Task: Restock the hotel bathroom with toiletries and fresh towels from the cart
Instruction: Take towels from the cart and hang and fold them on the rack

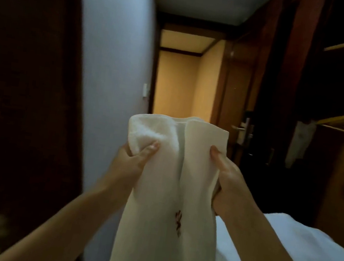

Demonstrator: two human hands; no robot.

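Upright, white towel (171, 174), left hand (133, 160) fingers and right hand (229, 182) fingers gripping its sides

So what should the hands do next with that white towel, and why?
Probably bring the left hand and the right hand together to fold the white towel in half. Each hand grips its top edge, apart from the other, and the towel hangs loose with a crease down the middle, not yet neatly folded.

White towel (158, 186) of soft matt cloth, nubby terry pile at its far left fold, dark red stitched mark lower down, far right door (236, 90) of smooth brown wood, shiny metal door handle (238, 128), pale matt wall (114, 60) at left, white matt cloth heap (282, 252) near right
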